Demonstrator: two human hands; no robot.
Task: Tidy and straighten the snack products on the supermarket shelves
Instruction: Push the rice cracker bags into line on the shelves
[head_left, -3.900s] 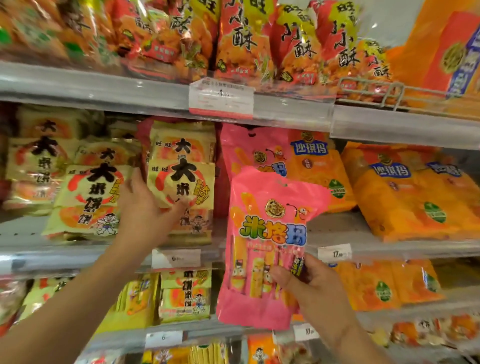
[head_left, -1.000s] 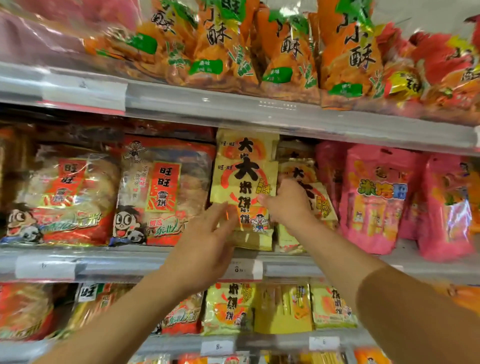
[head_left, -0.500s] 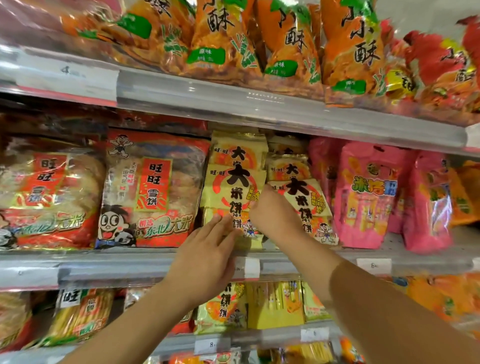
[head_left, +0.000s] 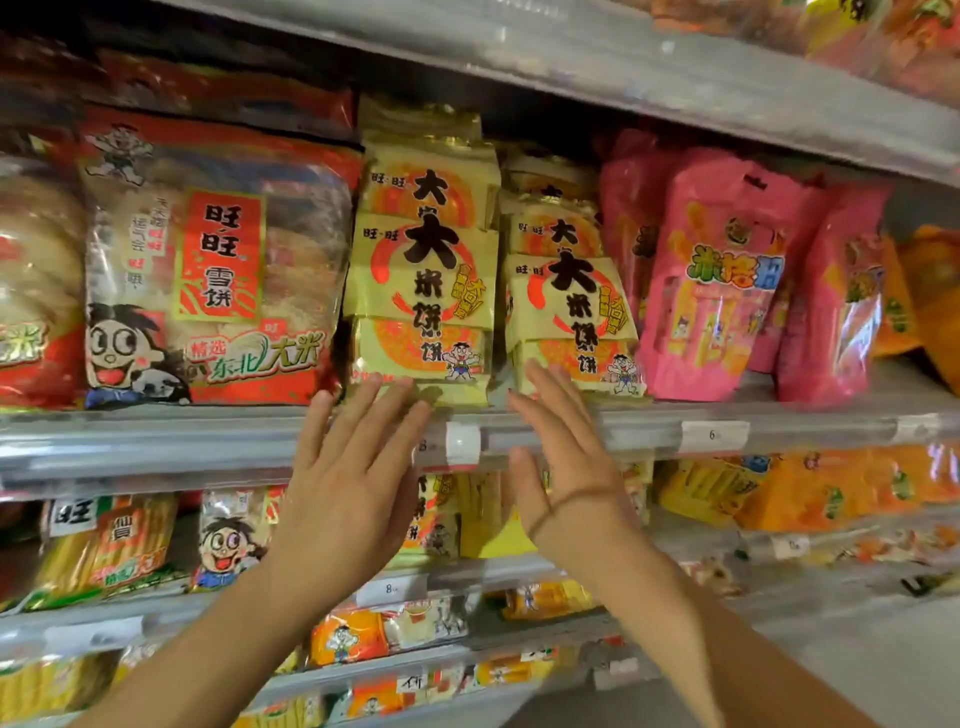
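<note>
Both hands flat and open in front of the middle shelf (head_left: 156, 441), nothing gripped. Left hand (head_left: 353, 467) has fingers spread, tips at the bottom edge of the left yellow rice-cracker stack (head_left: 423, 291). Right hand (head_left: 561, 452) is edge-on, fingertips at the bottom-left corner of the right yellow stack (head_left: 569, 312). Can't tell whether either is actually touching or just off the packs.

Where the stock sits: both yellow stacks stand at the shelf's front edge, roughly mid-span, upright and side by side with a thin gap between them. Each is a pile of several packs, upper ones set slightly further back. Big red rice-cracker bag (head_left: 218, 260) touches the left stack on its left; pink snack bags (head_left: 727, 275) press against the right stack on its right.

My read: this pair looks about squared — the rest of the shelves are still to do.

Risks from here:
- Stacks sit right on the front lip. Any drag from a palm on the bottom pack probably pulls it forward and the pile slides off onto the lower shelf.
- Packs are slick film — a push low down likely kicks the bottom back and tips the upper packs forward.
- Pink bags lean toward the right stack; nudging that stack sideways could let them slump into the gap.
- Price tag clip (head_left: 462, 441) on the rail sits between the hands and could get knocked loose.
</note>
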